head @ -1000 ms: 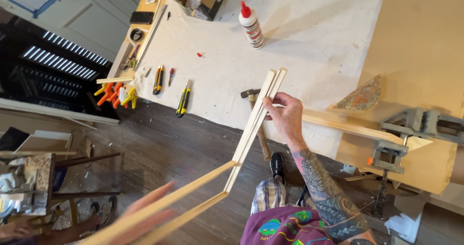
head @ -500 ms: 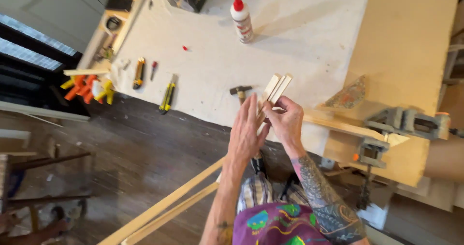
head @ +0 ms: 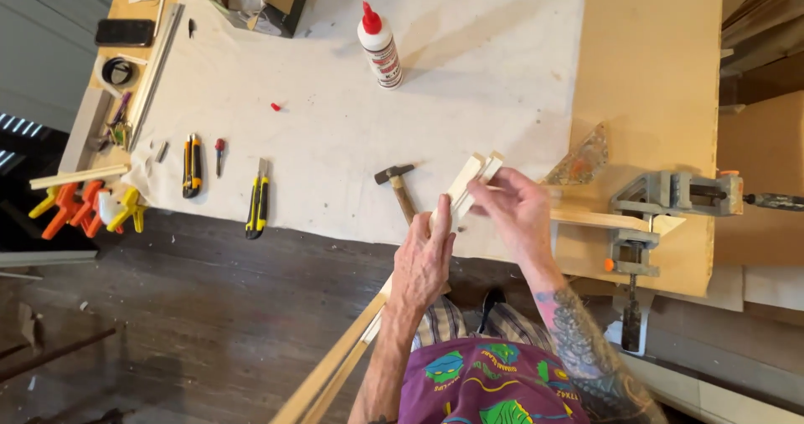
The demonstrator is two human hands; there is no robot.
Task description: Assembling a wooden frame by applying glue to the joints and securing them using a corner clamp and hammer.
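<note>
Both hands grip a pair of long wood strips at their upper end, over the near edge of the bench. The left hand wraps them just right of the hammer; the right hand pinches them farther right of it.

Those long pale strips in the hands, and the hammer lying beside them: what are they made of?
The long pale strips look like bare, unfinished wood: light tan, matte, square-cut ends. The small hammer seems to have a dark metal head and a brown wooden handle, judging by colour.
</note>
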